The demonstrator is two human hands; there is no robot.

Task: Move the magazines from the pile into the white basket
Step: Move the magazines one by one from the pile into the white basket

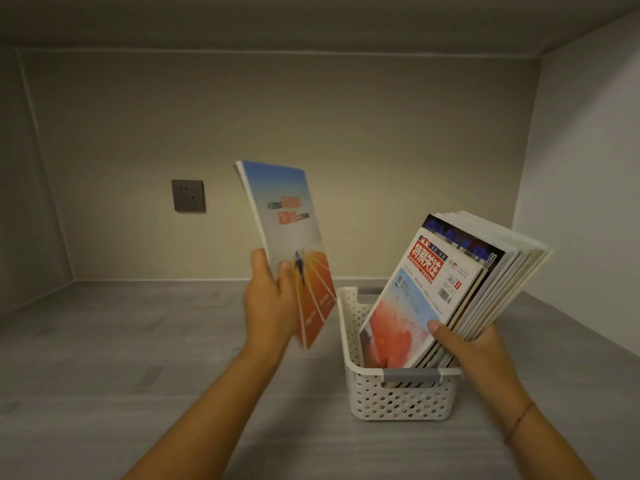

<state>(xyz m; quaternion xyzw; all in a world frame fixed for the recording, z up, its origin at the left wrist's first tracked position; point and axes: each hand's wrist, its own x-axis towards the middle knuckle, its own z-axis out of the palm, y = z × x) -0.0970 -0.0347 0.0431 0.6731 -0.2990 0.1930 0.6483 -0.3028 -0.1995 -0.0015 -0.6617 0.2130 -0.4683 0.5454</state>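
Note:
A white perforated basket (391, 400) with a grey handle stands on the grey surface right of centre. Several magazines (460, 292) stand in it, leaning to the right, the front one with a red title block and a pink-orange cover. My right hand (471, 344) grips the lower edge of this leaning stack, thumb on the front cover. My left hand (273, 299) holds one blue-and-orange magazine (287, 237) upright in the air, just left of the basket and above the surface. No separate pile of magazines is visible.
The scene is a recessed shelf or counter: a beige back wall with a dark wall socket (188, 195), a white side wall (581, 168) on the right close to the basket, and a ceiling panel overhead. The grey wood-grain surface (121, 358) stretches to the left.

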